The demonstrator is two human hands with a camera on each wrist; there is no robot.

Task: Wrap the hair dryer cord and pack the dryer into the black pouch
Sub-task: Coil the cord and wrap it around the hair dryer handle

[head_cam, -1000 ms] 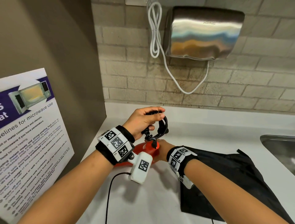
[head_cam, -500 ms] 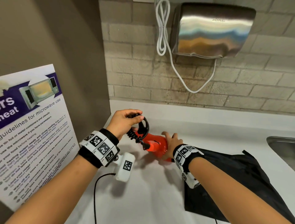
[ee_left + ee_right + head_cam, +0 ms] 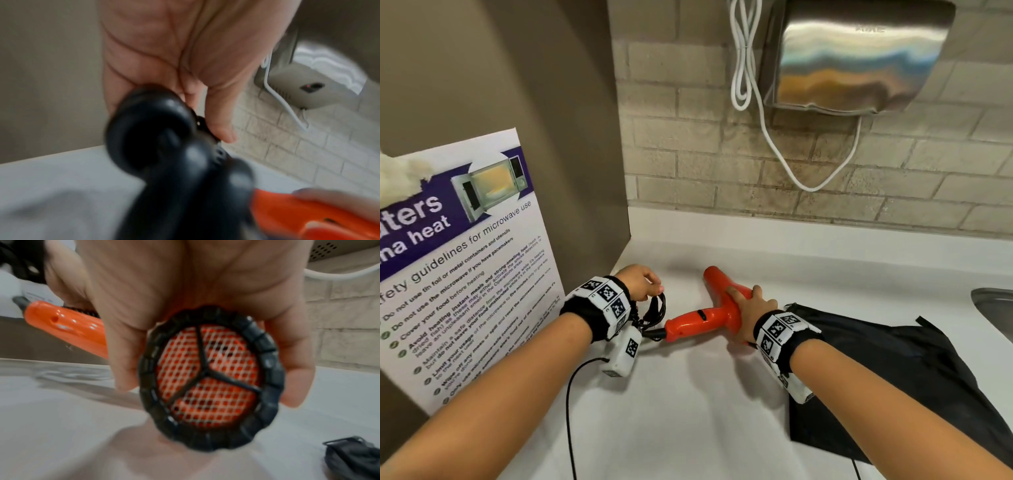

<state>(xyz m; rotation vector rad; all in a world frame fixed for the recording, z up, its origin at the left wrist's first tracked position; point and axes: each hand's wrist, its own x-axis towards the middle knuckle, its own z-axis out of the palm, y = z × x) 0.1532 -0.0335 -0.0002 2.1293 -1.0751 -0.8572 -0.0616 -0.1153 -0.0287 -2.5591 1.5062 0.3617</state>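
Note:
An orange hair dryer [image 3: 702, 320] lies low over the white counter [image 3: 688, 428], handle pointing left, nozzle toward the back wall. My right hand [image 3: 751, 313] grips its body; in the right wrist view the fingers curl round the black rear grille [image 3: 209, 379] beside the orange handle [image 3: 68, 326]. My left hand [image 3: 640, 286] holds the bundled black cord [image 3: 654, 313] at the handle's end; the coils [image 3: 164, 146] fill the left wrist view, blurred, under the thumb [image 3: 220, 123]. The black pouch [image 3: 893, 377] lies flat to the right, under my right forearm.
A laminated microwave poster [image 3: 458, 274] leans on the brown side wall at the left. A steel hand dryer [image 3: 859, 58] with a white cable [image 3: 743, 68] hangs on the brick wall. A sink edge [image 3: 993, 308] shows at far right. A thin black wire [image 3: 570, 411] runs across the counter front.
Both hands have lowered the dryer from upright to lying sideways near the counter. My left hand moved left and down with the cord bundle; my right hand shifted onto the dryer's body.

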